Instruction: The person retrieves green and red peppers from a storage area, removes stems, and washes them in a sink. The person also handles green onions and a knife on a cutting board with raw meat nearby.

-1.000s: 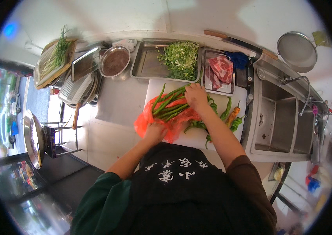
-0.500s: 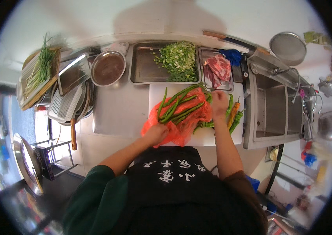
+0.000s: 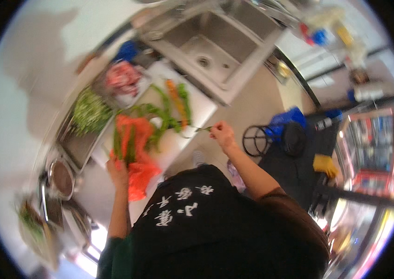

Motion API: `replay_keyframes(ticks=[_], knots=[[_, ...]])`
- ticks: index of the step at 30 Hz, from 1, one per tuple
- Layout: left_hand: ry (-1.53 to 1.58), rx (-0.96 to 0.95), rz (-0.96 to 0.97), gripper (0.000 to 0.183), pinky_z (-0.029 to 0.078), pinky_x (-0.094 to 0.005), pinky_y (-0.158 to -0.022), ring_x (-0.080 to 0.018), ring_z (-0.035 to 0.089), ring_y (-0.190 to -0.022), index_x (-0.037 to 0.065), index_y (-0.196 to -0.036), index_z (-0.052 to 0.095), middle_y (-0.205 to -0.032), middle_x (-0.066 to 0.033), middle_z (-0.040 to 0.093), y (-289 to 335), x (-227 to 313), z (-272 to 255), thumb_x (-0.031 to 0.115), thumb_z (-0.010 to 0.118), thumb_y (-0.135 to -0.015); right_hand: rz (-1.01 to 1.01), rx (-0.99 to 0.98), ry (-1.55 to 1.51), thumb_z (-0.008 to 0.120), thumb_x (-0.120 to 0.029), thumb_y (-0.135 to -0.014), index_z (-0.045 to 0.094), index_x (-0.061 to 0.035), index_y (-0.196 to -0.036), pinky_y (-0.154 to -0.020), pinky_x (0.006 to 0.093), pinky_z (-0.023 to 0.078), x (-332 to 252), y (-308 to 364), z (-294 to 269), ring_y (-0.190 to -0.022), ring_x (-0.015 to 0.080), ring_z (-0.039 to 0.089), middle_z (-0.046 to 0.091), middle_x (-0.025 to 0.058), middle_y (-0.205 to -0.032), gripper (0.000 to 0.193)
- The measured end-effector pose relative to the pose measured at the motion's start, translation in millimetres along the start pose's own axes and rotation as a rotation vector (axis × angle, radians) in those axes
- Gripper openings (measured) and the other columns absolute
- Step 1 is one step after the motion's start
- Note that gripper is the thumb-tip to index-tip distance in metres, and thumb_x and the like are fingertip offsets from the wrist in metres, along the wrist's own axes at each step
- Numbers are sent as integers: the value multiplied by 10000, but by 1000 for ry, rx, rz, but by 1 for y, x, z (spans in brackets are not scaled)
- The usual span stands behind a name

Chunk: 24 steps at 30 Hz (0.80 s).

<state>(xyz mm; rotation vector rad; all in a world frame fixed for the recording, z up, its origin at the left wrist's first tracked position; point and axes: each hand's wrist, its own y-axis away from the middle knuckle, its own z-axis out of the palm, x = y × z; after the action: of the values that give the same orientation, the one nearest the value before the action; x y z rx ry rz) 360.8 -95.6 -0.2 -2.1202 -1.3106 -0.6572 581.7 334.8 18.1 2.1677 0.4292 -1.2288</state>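
Observation:
A red plastic bag (image 3: 142, 179) lies partly on the white cutting board (image 3: 171, 76), with long green peppers (image 3: 131, 144) in its mouth. My left hand (image 3: 119, 167) is closed on the bag's left side, by the peppers. Over the board's right edge, my right hand (image 3: 223, 135) pinches one end of a thin, dark green strand (image 3: 203, 129); blur hides what kind it is. More green peppers (image 3: 162, 100) lie loose on the board beside the bag, along with an orange-yellow pepper (image 3: 177, 100).
Beyond the board stand a tray of raw meat (image 3: 123, 79) and a metal tray of chopped greens (image 3: 90, 111). The steel sink (image 3: 225, 86) adjoins at the far right. Bowl (image 3: 62, 177) of brown liquid sits left. Black round-framed stand (image 3: 256, 141) and blue bag (image 3: 287, 123) are at right.
My view has swung right, so the counter now appears tilted. My right hand has left the peppers and moved out past the board's edge with the thin green strand. My left hand stays at the bag.

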Motion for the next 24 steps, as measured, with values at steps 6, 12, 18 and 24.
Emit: replay_keyframes(ticks=[6,12,18,24], knots=[[11,-229,-276,653,414,-453,-1106,-405,513,-1316,-8,-1503,421,-1432,-270,519,-12,0,10,301,659,-980,192,232,-6,660,-166,-911,706,-49,-969,-638,329,566,91,-24,-169,-694,178,701,725,85,-782,138],[50,-332,-430,662,400,-428,-1132,-368,495,-1363,-53,-1509,374,-1475,-251,503,-13,-29,32,230,648,-978,-91,604,-390,608,-146,-947,665,-6,-1043,-580,372,534,157,-104,-504,-641,202,596,636,90,-816,180],[-285,-68,-330,641,438,-427,-1096,-346,565,-1281,49,-1466,476,-1357,-195,607,-17,14,9,114,689,-866,105,699,213,585,-321,-991,609,-8,-1215,-683,417,522,179,-144,-564,-813,244,609,648,132,-1055,385],[-33,-82,-522,547,497,-435,-1023,-356,634,-1194,38,-1385,571,-1278,-223,660,-16,3,35,114,696,-858,108,-53,-345,572,-136,-988,651,-33,-1202,-691,394,569,229,-163,-356,-935,227,657,688,96,-1083,250]])
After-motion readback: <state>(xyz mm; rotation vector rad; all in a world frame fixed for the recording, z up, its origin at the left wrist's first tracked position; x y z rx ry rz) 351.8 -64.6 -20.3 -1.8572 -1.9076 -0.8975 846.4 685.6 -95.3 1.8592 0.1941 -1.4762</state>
